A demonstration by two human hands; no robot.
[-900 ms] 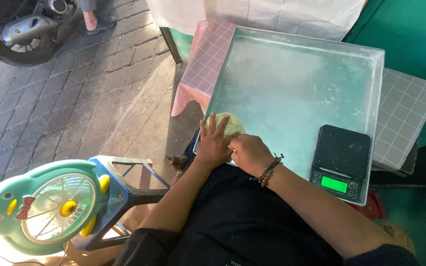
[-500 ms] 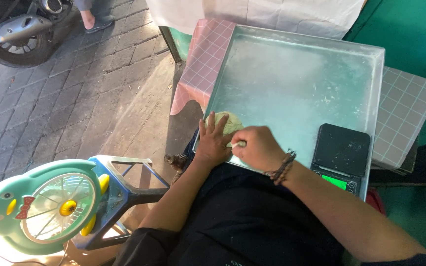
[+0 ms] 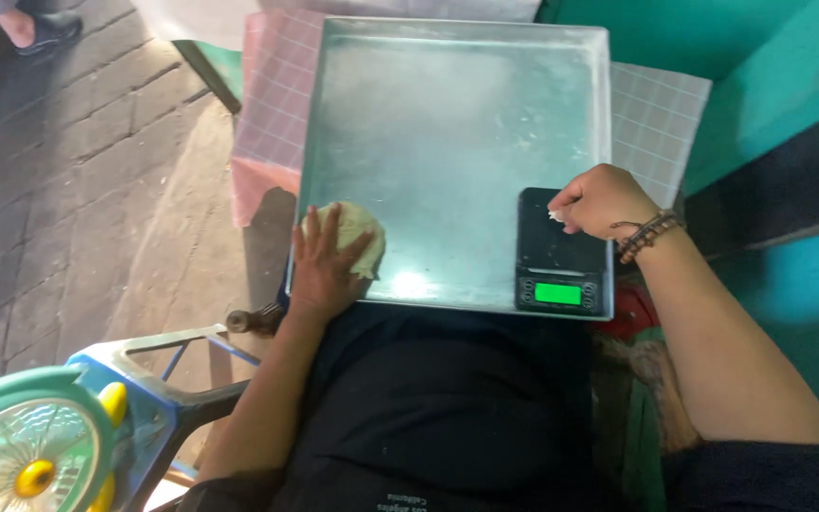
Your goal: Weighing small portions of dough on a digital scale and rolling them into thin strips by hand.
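Observation:
A large square metal tray (image 3: 447, 114) lies in front of me on a checked cloth. At its near left corner my left hand (image 3: 322, 265) rests flat on a pale lump of dough (image 3: 360, 237). A black digital scale (image 3: 561, 251) with a lit green display sits at the tray's near right corner. My right hand (image 3: 599, 199), with a beaded bracelet at the wrist, hovers over the scale's platform, fingers pinched on a small white piece of dough (image 3: 555, 216).
A pink and white checked cloth (image 3: 272, 123) covers the table under the tray. A fan with a green and blue housing (image 3: 40, 446) stands low at the left on a brick pavement. A teal wall (image 3: 770, 66) is at the right.
My right hand left the dough lump and moved right to the scale, carrying a small pinched piece. My left hand stayed on the lump. The view shifted left.

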